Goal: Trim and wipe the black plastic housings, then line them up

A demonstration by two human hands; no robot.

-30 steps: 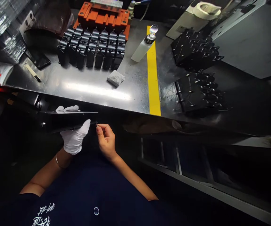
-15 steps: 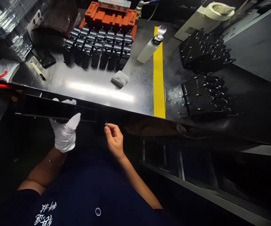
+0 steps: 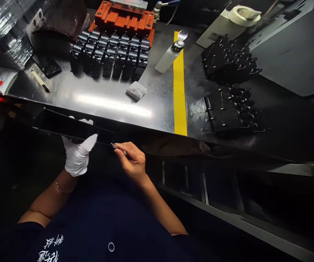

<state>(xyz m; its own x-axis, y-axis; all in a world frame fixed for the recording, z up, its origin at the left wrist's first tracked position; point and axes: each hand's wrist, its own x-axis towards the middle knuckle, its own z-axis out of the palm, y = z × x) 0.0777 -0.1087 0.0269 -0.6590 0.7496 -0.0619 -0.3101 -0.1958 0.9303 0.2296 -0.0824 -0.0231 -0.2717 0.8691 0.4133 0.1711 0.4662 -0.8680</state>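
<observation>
My left hand (image 3: 77, 156) wears a white glove and is closed round a long black box-shaped part (image 3: 60, 123), its thumb on the near side and fingertips showing past the far side. The part is held in the air in front of the bench edge, roughly level. My bare right hand (image 3: 132, 160) pinches a slim pointed blade tool (image 3: 114, 146). Its bright tip points left, at the right end of the black part; whether it touches cannot be told. Most of the tool's handle is hidden in my fingers.
On the metal bench (image 3: 102, 100) lie a folded grey cloth (image 3: 137, 91), a utility knife (image 3: 40, 80) and a dark phone (image 3: 50, 68). Several black parts (image 3: 109, 54) stand before an orange fixture (image 3: 124, 22). A bottle (image 3: 165, 59) leans by yellow tape (image 3: 179, 91); more black parts (image 3: 228, 58) are right.
My right hand has turned and brought the blade tool left, closer to the black part's end. The black part has tilted, showing more of its side. The view has shifted slightly.
</observation>
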